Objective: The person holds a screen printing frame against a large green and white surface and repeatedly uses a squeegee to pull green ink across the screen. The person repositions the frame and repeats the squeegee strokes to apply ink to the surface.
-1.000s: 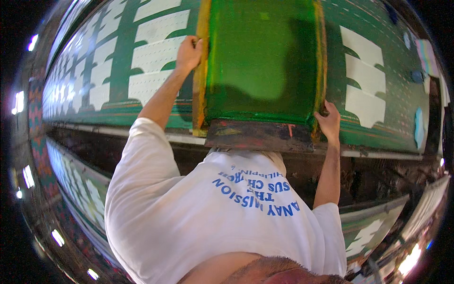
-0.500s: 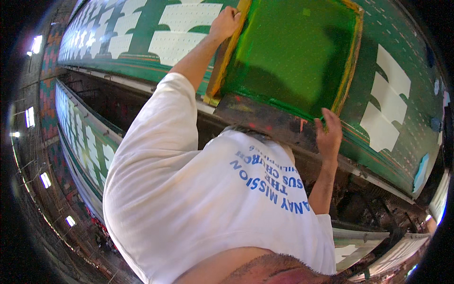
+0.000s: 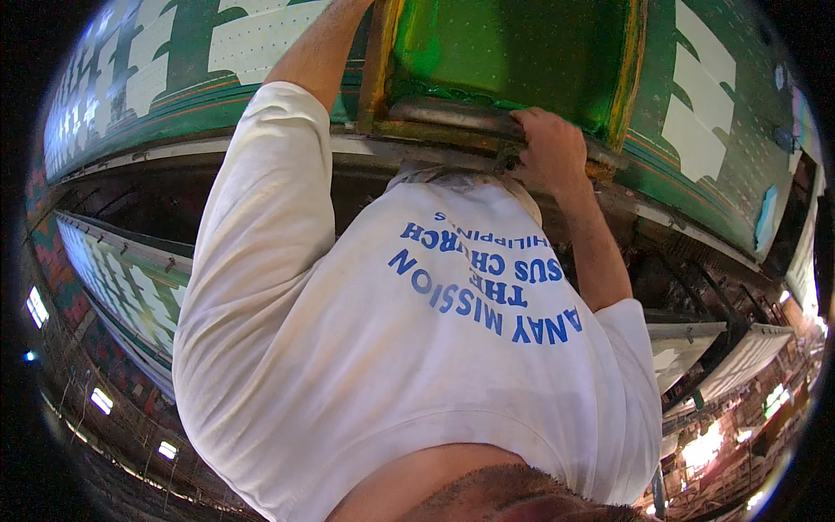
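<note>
A rectangular screen-printing frame (image 3: 376,83) with wooden sides and a green mesh (image 3: 513,61) lies at the top middle. At the near end of the mesh, my right hand (image 3: 554,148) is closed round a long dark bar that looks like a squeegee (image 3: 444,113). Its fingers bend over the bar's far side, and the thumb side is partly hidden. My left forearm (image 3: 317,43) reaches up beside the frame's left side, where the picture's upper edge cuts off the hand. Wet green ink shines along the near inner edge of the mesh.
A long green table (image 3: 196,109) runs across, with white cut pieces (image 3: 261,39) left of the frame and more white pieces (image 3: 700,96) to its right. A metal rail (image 3: 156,157) edges the table. A light-blue scrap (image 3: 766,217) lies far right. Another table (image 3: 130,278) stands at lower left.
My right hand has moved from open beside the frame's near right corner to a grip on the bar. The view has shifted, so the frame sits higher and my left hand has left the picture.
</note>
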The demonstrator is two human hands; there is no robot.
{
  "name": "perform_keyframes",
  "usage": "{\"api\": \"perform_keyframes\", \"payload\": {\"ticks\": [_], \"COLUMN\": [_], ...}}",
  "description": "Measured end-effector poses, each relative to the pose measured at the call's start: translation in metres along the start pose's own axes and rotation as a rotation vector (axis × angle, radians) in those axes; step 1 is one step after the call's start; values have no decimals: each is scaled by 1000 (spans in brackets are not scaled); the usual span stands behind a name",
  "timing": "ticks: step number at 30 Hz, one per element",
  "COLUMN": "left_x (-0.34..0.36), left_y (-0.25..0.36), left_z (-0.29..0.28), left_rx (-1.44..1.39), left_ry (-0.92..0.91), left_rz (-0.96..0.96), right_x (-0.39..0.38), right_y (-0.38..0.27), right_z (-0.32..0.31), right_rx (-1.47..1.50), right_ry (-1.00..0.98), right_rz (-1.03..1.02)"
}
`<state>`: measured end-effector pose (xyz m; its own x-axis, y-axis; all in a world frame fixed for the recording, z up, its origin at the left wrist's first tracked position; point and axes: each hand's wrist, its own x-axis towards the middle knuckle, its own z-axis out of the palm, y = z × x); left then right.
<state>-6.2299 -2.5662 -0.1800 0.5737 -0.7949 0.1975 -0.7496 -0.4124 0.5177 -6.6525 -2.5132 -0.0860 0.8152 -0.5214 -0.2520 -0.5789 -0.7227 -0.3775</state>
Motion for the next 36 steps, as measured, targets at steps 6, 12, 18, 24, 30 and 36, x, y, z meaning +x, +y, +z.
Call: {"api": "perform_keyframes", "payload": {"ticks": [6, 12, 18, 24, 30, 36], "left_x": [1, -1, 0, 6, 4, 2], "left_y": [0, 7, 0, -11, 6, 17], "left_z": [1, -1, 9, 14, -6, -16], "left_rx": [-38, -54, 7, -88, -138, -44], "left_ry": [-25, 1, -1, 65, -80, -108], "left_rz": [-2, -34, -24, 41, -151, -181], "right_x": [33, 13, -25, 29, 154, 275], "right_y": [15, 8, -17, -8, 46, 109], "right_z": [-40, -17, 27, 22, -31, -80], "right_rx": [53, -45, -127, -148, -154, -273], "right_ry": [-174, -177, 149, 207, 186, 254], "right_rz": [177, 179, 37, 160, 213, 128]}}
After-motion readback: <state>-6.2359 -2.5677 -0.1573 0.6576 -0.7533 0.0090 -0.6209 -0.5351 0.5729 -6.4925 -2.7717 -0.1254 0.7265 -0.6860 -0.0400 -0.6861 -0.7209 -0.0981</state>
